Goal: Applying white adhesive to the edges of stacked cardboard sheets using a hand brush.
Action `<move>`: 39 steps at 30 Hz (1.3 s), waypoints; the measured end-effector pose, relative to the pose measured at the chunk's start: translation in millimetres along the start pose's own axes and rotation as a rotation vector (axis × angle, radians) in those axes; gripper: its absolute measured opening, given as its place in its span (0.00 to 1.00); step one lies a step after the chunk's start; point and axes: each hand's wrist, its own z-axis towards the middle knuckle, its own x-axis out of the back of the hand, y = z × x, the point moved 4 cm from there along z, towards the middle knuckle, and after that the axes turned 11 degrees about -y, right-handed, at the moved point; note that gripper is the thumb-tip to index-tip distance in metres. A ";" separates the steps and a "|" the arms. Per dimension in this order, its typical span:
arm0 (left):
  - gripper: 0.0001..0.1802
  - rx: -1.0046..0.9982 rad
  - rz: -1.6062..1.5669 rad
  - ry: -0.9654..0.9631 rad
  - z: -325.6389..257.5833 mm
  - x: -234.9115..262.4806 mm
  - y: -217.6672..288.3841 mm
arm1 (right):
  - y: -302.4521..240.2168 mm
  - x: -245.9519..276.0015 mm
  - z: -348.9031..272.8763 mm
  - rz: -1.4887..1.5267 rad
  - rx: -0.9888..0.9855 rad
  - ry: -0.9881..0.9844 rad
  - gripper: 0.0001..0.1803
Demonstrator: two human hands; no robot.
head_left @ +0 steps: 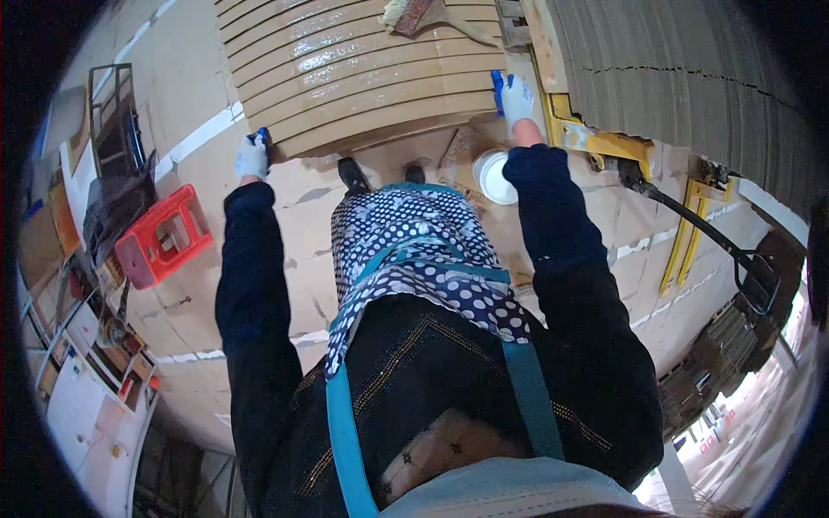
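Observation:
Brown cardboard sheets [363, 73] lie overlapped in a stepped row ahead of me, their upper faces shiny and wet. At the near left corner, my left hand [253, 156], in a white glove with blue fingers, is closed on the edge of the nearest sheet. My right hand [515, 97], gloved the same way, is closed at that sheet's right edge; its fingertips are partly hidden. The near edge bows slightly between my hands. A wide brush [416, 15] with pale bristles rests on the sheets at the far right.
A white bucket [496, 178] stands on the floor by my right forearm. Right of it are a yellow pallet jack [596, 142] with a black handle [708, 229] and a tall stack of boards [682, 69]. A red plastic stool [164, 237] is at left.

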 end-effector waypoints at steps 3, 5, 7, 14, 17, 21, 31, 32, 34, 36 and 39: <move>0.31 -0.005 0.128 -0.069 10.5 10.0 -25.1 | 17.4 17.8 1.1 -0.193 -0.091 0.053 0.30; 0.33 0.082 0.100 -0.055 3.6 7.5 -43.2 | 15.3 17.4 -6.7 -0.315 0.025 0.066 0.32; 0.38 0.153 -0.671 -0.422 -9.5 -35.7 -42.3 | 11.0 3.4 -13.6 -0.245 -0.035 -0.087 0.33; 0.39 0.095 -0.075 -0.390 -9.3 -16.8 -14.8 | -33.9 26.6 -20.5 -0.409 0.204 -0.206 0.40; 0.27 0.115 -0.726 -0.479 -29.6 12.5 -17.2 | -15.5 37.5 -35.0 0.254 0.003 -0.448 0.30; 0.13 -0.256 -1.159 -0.260 -53.1 8.2 -5.6 | -17.3 5.4 -53.6 1.039 0.182 -0.057 0.23; 0.10 0.044 -1.062 0.012 -37.2 -25.5 0.2 | -10.2 -30.2 -22.3 0.481 -0.059 0.123 0.25; 0.13 0.073 -0.901 0.053 -36.4 -19.8 2.1 | -11.9 -29.5 -21.3 0.414 -0.072 0.088 0.27; 0.13 0.103 -0.794 -0.002 -34.5 -16.4 5.4 | -13.6 -28.8 -21.4 0.327 -0.113 0.045 0.29; 0.13 0.113 -0.742 -0.020 -32.7 -14.9 4.3 | -14.9 -26.8 -21.8 0.305 -0.090 0.056 0.29; 0.15 0.088 -0.632 0.040 -30.7 -15.6 -1.1 | -11.5 -25.6 -19.5 0.299 -0.074 0.073 0.29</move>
